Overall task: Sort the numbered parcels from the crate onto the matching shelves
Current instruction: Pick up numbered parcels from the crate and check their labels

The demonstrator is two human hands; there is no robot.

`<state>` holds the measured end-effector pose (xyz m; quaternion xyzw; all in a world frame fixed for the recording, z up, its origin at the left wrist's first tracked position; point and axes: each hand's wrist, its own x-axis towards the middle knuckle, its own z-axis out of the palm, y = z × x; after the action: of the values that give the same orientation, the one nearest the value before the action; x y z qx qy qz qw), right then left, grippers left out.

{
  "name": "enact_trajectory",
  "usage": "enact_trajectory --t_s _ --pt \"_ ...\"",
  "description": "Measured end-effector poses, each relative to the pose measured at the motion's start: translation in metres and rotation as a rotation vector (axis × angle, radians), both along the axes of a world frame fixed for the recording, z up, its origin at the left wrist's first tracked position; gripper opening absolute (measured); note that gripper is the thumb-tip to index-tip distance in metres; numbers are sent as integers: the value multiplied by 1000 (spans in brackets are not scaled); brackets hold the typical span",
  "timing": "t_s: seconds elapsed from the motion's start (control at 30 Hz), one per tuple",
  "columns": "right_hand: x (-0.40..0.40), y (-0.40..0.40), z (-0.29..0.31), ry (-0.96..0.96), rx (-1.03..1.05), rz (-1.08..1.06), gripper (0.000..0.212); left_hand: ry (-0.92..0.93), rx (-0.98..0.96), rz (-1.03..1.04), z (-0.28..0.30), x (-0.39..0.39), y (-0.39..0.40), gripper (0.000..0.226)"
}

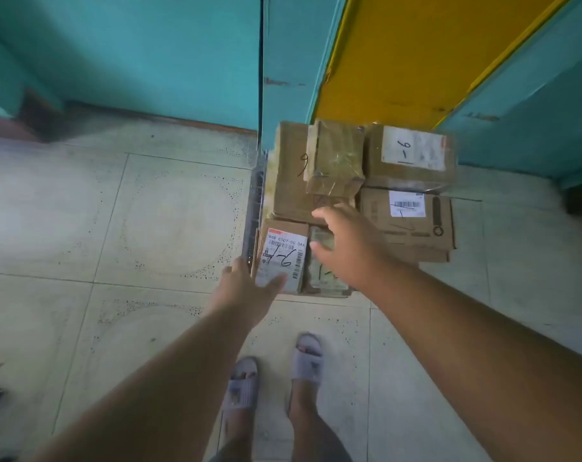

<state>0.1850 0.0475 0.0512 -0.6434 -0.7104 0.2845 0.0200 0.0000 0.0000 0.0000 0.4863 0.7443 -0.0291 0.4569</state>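
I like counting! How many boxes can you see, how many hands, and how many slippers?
Cardboard boxes: 6 showing, first, others may be hidden beneath
Hands: 2, left hand and right hand
Slippers: 2, first
Total: 10

Head camera, steeply downward, near floor (149, 228).
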Motion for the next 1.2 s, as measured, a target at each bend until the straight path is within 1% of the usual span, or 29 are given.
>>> enact_trajectory --t_s 0.07,0.13,0.2,0.27,0.33,0.47,0.53,0.63,0.77,0.87,0.93,1.0,1.03,1.1,1.2 --pt "0 1 -19 4 -15 -33 48 36 -2 60 -15 7 10 104" --pt "0 -6 -36 6 -47 -77 45 82 -16 34 -25 11 17 99" --pt "1 -14 -47 36 -58 -134 43 102 -10 19 -32 12 17 81" --pt "2 -21 -51 56 -40 -174 42 110 44 25 -35 7 13 62" --pt "4 -29 -55 55 -38 -200 41 100 97 48 -34 1 9 47" --pt "3 -41 -61 28 -68 -226 42 -20 110 103 -27 -9 3 23" --pt "-2 -44 -66 23 -60 -215 39 -84 129 174 -25 -15 3 20" --pt "-9 -47 -74 -10 -13 -238 35 -121 144 205 -23 -29 0 21" --pt "-14 -62 -80 -186 20 -350 37 -238 133 383 -10 -48 -18 22" --pt "-22 -72 -83 -319 -36 -393 43 -309 112 453 -2 -55 -30 23" --pt "-27 -75 -89 -283 -121 -474 40 -375 100 522 0 -56 -36 24" --pt "-31 -75 -93 -145 -177 -600 39 -439 93 577 0 -57 -39 23" --pt "-33 -74 -95 -68 -187 -674 45 -469 96 595 -2 -57 -40 22" --pt "-36 -72 -97 17 -165 -797 70 -517 105 607 -4 -57 -41 23" --pt "-37 -70 -98 3 -137 -834 107 -566 108 631 -5 -58 -43 25"
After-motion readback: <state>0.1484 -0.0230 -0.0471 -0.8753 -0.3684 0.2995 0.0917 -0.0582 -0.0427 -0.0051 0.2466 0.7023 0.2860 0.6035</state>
